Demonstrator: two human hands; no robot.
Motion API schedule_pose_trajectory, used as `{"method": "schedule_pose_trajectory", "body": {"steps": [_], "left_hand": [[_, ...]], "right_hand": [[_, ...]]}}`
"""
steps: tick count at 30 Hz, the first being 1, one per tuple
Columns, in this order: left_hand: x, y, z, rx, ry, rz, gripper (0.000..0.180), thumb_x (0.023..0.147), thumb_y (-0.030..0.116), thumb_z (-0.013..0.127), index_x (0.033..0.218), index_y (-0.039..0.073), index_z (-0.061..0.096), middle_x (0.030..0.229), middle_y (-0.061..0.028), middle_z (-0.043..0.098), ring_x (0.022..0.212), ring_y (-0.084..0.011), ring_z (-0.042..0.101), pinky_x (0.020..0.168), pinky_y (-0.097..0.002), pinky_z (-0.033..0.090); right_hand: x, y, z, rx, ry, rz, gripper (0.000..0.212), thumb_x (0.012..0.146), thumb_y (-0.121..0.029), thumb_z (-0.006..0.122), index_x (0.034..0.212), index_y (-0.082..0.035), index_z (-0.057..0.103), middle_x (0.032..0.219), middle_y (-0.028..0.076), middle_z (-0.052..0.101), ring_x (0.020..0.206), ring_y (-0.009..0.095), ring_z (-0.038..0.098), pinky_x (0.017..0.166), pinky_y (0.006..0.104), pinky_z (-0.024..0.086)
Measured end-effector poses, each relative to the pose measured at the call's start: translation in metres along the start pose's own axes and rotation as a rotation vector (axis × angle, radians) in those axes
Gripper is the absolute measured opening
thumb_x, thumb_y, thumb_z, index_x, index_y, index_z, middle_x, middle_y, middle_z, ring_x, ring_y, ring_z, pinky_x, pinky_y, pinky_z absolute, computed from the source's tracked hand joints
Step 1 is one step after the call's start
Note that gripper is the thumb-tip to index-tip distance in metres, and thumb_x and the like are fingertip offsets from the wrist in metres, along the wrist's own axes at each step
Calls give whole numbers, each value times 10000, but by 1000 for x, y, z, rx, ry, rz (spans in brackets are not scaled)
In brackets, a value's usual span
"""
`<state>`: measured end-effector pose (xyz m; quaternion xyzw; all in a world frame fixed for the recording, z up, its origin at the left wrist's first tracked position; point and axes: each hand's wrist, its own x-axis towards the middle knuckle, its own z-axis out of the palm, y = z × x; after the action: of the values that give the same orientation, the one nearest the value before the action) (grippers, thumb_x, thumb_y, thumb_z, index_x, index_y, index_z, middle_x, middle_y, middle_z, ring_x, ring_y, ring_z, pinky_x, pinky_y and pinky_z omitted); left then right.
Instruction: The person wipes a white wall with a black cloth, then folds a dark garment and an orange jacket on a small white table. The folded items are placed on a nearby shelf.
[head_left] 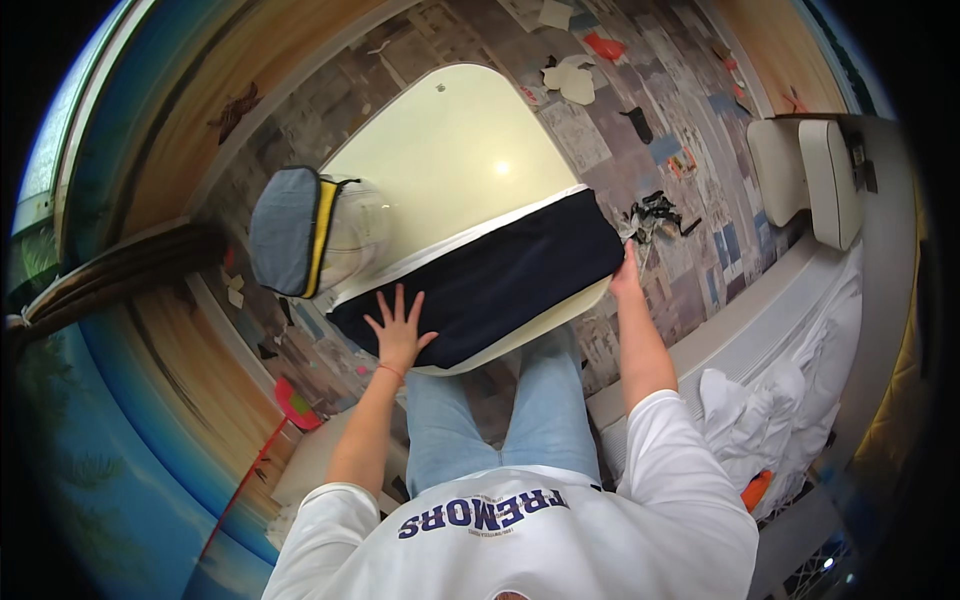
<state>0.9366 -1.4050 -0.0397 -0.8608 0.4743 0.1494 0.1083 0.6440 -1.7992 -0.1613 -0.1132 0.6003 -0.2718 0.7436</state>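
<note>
So you're pressing your left hand [398, 338] down on the near left part of the dark navy cloth [505, 285], and those fingers are spreading wide, pinching nothing. Your right hand [627, 276] is touching the cloth's right end, right by the table edge (some fingers are hiding, so I can't tell if you're pinching it). The cloth itself is lying in a long slanted strip across the near part of the cream table [450, 150], with a white band showing along its far edge. A grey-blue bag with yellow trim [284, 232] is sitting by the table's left edge, near your left hand.
</note>
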Motion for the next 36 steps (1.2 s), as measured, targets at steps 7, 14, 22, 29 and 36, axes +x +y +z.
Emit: {"method": "schedule_pose_trajectory", "body": {"steps": [7, 14, 22, 29, 36], "left_hand": [[0, 1, -10, -49, -68, -81, 972, 759, 492, 731, 1568, 290, 232, 1652, -120, 60, 1474, -489, 88, 1035, -746, 270], [11, 79, -21, -178, 163, -277, 894, 791, 211, 760, 1548, 258, 286, 1646, -145, 77, 1469, -481, 143, 1036, -723, 306], [55, 230, -17, -393, 76, -211, 710, 897, 438, 640, 1528, 308, 341, 1633, -210, 62, 1448, -539, 124, 1041, -756, 238], [85, 220, -33, -2260, 125, -674, 608, 1000, 588, 431, 1246, 62, 614, 1222, -60, 642, 1059, -151, 618, 879, -299, 487], [111, 199, -12, -1833, 320, -707, 335, 924, 329, 698, 983, 0, 671, 898, -48, 706, 782, -129, 637, 709, -289, 508]], "right_hand": [[31, -55, -1, 354, -155, 65, 416, 852, -144, 715, 1235, -16, 615, 1265, 123, 641, 1176, 316, 591, 1073, 483, 432], [4, -134, 13, 164, -456, 76, 389, 927, -141, 676, 1285, -17, 587, 1307, 117, 621, 1226, 287, 574, 1076, 458, 441], [-80, -160, 69, -200, -636, -398, 443, 977, -72, 591, 1408, -29, 498, 1386, 133, 551, 1237, 245, 561, 1058, 396, 464], [-187, -60, 114, -1446, -1145, -892, 642, 767, 2, 701, 1376, -140, 557, 1502, 116, 448, 1408, 305, 397, 1159, 411, 309], [-137, -1, 95, -1405, -761, -1022, 459, 742, -7, 724, 1182, -77, 616, 1032, 121, 674, 997, 325, 616, 875, 413, 496]]}}
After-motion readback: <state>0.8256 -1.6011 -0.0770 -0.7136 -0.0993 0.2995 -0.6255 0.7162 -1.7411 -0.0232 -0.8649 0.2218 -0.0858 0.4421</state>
